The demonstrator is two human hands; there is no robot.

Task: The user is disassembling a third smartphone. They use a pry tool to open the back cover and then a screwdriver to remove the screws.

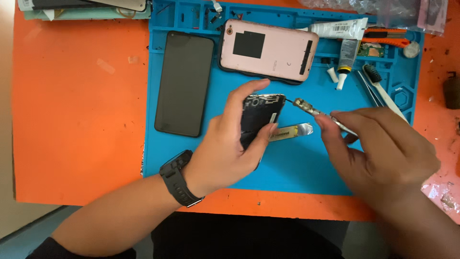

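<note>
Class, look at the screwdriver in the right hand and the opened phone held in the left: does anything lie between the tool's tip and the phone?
Nothing visible does. The screwdriver in the right hand points straight at the top edge of the opened phone, held by the left hand. Only bare blue mat shows around the tip; the metal pry tool lies lower.

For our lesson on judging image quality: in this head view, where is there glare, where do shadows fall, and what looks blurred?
Head view: soft, even light; faint shadows under the left hand and right hand on the blue mat. Mild sheen on the black phone. The screwdriver and right fingers look slightly soft; the pink phone back is sharp.
</note>
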